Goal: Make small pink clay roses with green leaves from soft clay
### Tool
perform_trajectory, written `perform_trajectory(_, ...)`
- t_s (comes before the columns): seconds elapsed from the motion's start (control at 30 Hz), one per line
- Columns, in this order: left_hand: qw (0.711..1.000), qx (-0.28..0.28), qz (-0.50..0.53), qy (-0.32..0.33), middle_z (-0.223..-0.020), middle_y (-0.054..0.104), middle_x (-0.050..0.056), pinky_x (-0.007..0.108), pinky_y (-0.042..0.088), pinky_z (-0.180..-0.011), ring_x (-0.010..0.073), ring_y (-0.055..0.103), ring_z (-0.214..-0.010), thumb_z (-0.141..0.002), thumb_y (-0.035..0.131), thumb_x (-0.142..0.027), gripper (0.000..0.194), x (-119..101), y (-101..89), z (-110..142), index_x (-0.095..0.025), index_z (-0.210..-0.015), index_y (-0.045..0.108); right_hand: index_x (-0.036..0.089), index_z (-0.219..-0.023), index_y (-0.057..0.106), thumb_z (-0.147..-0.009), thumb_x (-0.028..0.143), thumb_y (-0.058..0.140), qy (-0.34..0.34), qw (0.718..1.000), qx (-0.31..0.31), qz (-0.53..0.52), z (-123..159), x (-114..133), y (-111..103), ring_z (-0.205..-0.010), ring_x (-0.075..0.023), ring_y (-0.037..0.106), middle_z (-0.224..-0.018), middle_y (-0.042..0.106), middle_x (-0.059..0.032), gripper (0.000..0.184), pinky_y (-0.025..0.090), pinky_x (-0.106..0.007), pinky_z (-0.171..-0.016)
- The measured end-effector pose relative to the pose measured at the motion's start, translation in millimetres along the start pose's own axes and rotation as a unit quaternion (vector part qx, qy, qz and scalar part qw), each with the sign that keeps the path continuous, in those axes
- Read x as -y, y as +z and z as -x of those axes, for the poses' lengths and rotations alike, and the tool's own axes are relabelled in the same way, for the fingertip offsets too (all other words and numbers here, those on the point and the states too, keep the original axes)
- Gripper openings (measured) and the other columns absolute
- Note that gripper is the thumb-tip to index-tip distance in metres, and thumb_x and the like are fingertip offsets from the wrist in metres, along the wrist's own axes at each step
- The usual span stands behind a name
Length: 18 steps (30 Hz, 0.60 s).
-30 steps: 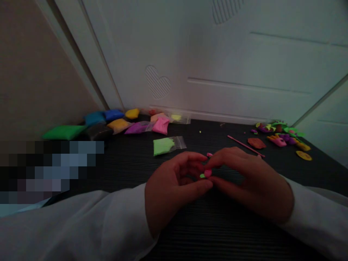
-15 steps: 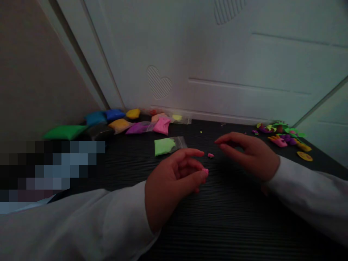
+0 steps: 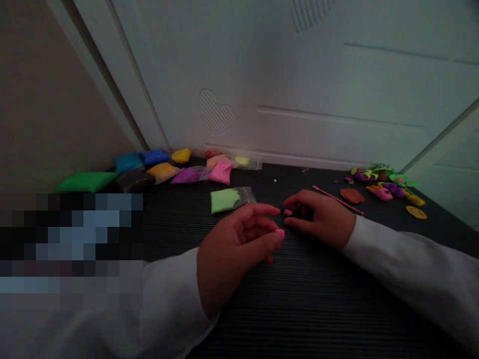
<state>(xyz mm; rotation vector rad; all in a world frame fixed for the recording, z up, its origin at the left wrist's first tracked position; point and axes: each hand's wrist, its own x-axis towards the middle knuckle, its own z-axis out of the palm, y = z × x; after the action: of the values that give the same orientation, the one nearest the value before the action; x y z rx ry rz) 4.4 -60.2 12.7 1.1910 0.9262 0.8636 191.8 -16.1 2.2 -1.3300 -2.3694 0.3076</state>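
Note:
Between the thumb and fingers of my left hand [image 3: 235, 254] is a small pink lump of modelling clay [image 3: 280, 233]; the index finger is stretched out above it. Just to the right, my right hand [image 3: 322, 217] rests low at the table, its thumb and index finger closed around a second small pink clay piece [image 3: 288, 212]. A packet of light green clay [image 3: 224, 199] lies behind my left hand. Past my right hand are a thin pink stick [image 3: 337, 199] and a flat reddish-brown clay piece [image 3: 352, 195].
Bags of coloured clay line the back left, among them a green bag [image 3: 88, 181], a purple bag [image 3: 187, 175] and a pink bag [image 3: 220, 172]. Several shaped clay pieces, including a yellow disc [image 3: 416, 212], lie at the right. A white panel [image 3: 299, 129] rises behind the dark table [image 3: 239, 319].
My right hand has moved left and down onto the small pink piece, uncovering the pink stick and the reddish-brown piece. My left hand keeps its pinch almost unmoved.

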Motion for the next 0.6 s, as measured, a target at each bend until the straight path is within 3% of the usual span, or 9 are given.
perform_trajectory(0.23, 1.000, -0.016, 0.003, 0.001, -0.076, 0.055, 0.001, 0.021, 0.042, -0.053, 0.0084, 0.051, -0.060, -0.066, 0.059, -0.024, 0.035, -0.4, 0.7, -0.3, -0.016, -0.098, 0.048, 0.018, -0.085, 0.055, -0.066, 0.010, 0.045, -0.018, 1.000, -0.018, -0.009, 4.1, 1.4, -4.7, -0.068, -0.0119, 0.049, -0.080, 0.054, -0.0015, 0.023, 0.041, -0.026, -0.064)
perform_trajectory(0.6, 1.000, -0.003, 0.013, 0.004, -0.076, 0.053, 0.000, 0.018, 0.042, -0.053, 0.0066, 0.051, -0.060, -0.067, 0.059, -0.022, 0.032, 0.4, -0.1, 0.2, -0.016, -0.097, 0.048, 0.018, -0.093, 0.056, -0.071, 0.017, 0.045, -0.040, 0.999, -0.020, 0.013, 4.0, -2.2, -1.9, -0.082, -0.0149, 0.052, -0.087, 0.057, -0.0044, 0.024, 0.041, -0.030, -0.075)
